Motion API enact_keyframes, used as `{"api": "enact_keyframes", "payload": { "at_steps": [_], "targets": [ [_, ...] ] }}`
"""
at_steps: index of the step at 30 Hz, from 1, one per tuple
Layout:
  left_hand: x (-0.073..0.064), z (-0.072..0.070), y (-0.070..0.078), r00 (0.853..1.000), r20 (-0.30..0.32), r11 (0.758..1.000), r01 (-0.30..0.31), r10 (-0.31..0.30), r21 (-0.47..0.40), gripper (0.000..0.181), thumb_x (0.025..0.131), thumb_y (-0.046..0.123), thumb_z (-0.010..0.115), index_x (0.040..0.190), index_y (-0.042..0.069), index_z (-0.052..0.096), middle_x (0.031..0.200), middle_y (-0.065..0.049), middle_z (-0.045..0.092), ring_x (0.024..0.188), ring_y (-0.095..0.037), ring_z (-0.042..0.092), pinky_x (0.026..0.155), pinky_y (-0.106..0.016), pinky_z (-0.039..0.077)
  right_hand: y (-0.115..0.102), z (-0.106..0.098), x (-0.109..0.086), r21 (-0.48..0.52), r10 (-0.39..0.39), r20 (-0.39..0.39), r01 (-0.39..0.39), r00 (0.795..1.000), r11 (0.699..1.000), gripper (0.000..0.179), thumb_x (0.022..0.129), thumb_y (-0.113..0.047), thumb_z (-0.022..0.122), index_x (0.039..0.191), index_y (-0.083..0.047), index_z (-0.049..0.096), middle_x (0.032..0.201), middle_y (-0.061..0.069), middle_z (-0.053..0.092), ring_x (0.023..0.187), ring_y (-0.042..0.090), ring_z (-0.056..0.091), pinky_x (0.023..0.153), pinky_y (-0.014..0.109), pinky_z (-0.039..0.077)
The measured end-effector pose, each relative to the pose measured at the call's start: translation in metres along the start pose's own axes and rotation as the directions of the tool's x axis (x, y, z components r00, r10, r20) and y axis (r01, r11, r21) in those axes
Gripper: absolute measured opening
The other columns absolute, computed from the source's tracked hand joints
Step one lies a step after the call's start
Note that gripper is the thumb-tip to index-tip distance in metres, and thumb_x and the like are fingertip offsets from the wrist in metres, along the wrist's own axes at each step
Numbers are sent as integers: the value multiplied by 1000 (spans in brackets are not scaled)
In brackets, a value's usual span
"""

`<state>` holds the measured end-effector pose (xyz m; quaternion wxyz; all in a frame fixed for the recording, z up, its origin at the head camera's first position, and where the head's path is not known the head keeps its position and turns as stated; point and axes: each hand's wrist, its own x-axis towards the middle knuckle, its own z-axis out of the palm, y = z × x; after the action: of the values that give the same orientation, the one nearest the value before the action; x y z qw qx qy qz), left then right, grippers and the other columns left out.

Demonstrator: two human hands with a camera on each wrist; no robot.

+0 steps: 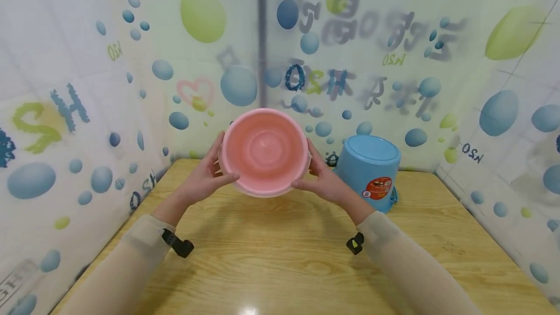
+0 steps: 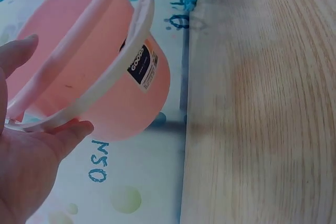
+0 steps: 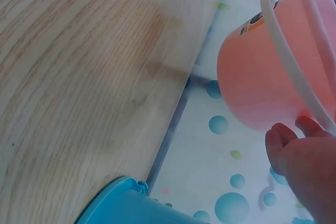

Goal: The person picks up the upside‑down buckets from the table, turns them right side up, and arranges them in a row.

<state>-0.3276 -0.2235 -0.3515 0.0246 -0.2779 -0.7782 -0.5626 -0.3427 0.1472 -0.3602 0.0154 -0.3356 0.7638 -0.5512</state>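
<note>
A pink bucket (image 1: 264, 152) is held up above the table, its open mouth facing me. My left hand (image 1: 207, 176) grips its left side, thumb over the rim and fingers behind. On the opposite side my right hand (image 1: 325, 181) grips it the same way. In the left wrist view a white handle (image 2: 113, 80) lies along the bucket's outside below the rim, and a dark label (image 2: 142, 66) shows on the wall. The right wrist view shows fingertips (image 3: 283, 132) of the right hand against the pink outer wall.
A blue bucket (image 1: 369, 171) stands upside down at the back right of the wooden table (image 1: 262, 256), a red sticker (image 1: 377, 188) on its side. Curtains (image 1: 201, 62) printed with blue and green dots hang behind and along both sides.
</note>
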Motion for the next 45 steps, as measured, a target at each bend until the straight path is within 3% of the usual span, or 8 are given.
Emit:
{"api": "enact_keyframes", "payload": {
  "at_steps": [9, 16, 21, 24, 29, 32, 38, 45],
  "targets": [
    [1, -1, 0, 997, 31, 997, -71, 70, 27, 121, 99, 2, 80, 175, 45, -4, 186, -3, 7, 150, -55, 48, 101, -27, 62, 1, -3, -1, -23, 3, -32, -4, 999, 1000, 126, 98, -9, 84, 174, -49, -8, 158, 15, 64, 156, 43, 49, 131, 74, 23],
    [1, -4, 1, 992, 79, 995, -97, 94, 34, 123, 98, -1, 81, 177, 39, -5, 185, -9, 14, 147, -56, 51, 105, -29, 61, 0, -9, -3, -46, -5, -34, 3, 999, 999, 131, 94, -9, 88, 173, -52, -8, 151, 20, 68, 152, 46, 54, 132, 72, 25],
    [3, -4, 2, 993, 66, 992, -103, 98, 76, 120, 99, 1, 80, 178, 38, -2, 181, -18, 26, 149, -55, 52, 113, -49, 57, -2, -10, -4, -51, 16, -42, -18, 999, 999, 128, 95, -12, 87, 173, -53, -5, 156, 25, 62, 153, 43, 53, 131, 75, 24],
    [3, -5, 2, 995, 59, 994, -86, 82, 74, 117, 100, 2, 80, 178, 39, 0, 178, -23, 31, 150, -56, 51, 115, -54, 54, -3, -11, -3, -42, 19, -45, -21, 999, 999, 123, 97, -14, 86, 173, -55, -2, 160, 24, 59, 155, 42, 51, 129, 74, 28],
    [5, -5, 3, 997, 66, 999, -40, 39, 17, 115, 101, 3, 78, 177, 41, 0, 180, -24, 25, 152, -60, 46, 103, -34, 63, -3, -12, -2, -30, 12, -38, -13, 999, 999, 117, 100, -13, 82, 174, -52, 0, 166, 23, 53, 157, 43, 48, 124, 72, 39],
    [6, -5, 4, 997, 69, 999, -34, 34, -1, 112, 102, 4, 77, 177, 40, 1, 180, -23, 27, 154, -59, 44, 99, -31, 63, -2, -13, -2, -4, 18, -37, -19, 999, 1000, 113, 103, -12, 79, 176, -45, 0, 164, 25, 55, 156, 44, 50, 120, 67, 48],
    [8, -4, 6, 999, 29, 998, 21, -23, 63, 105, 104, 17, 79, 177, 40, 8, 175, -19, 41, 151, -54, 51, 107, -55, 61, -2, -14, -5, 42, 88, -46, -86, 995, 995, 102, 107, -22, 74, 177, -40, 2, 161, 29, 56, 147, 45, 59, 117, 56, 55],
    [7, -1, 1, 992, -1, 986, 127, -128, 106, 99, 105, 33, 78, 177, 40, 11, 173, -17, 44, 152, -53, 51, 114, -68, 53, 0, -12, -6, -22, 163, -79, -165, 984, 986, 93, 110, -35, 70, 178, -36, 6, 166, 25, 52, 149, 45, 57, 122, 65, 47]
  ]
}}
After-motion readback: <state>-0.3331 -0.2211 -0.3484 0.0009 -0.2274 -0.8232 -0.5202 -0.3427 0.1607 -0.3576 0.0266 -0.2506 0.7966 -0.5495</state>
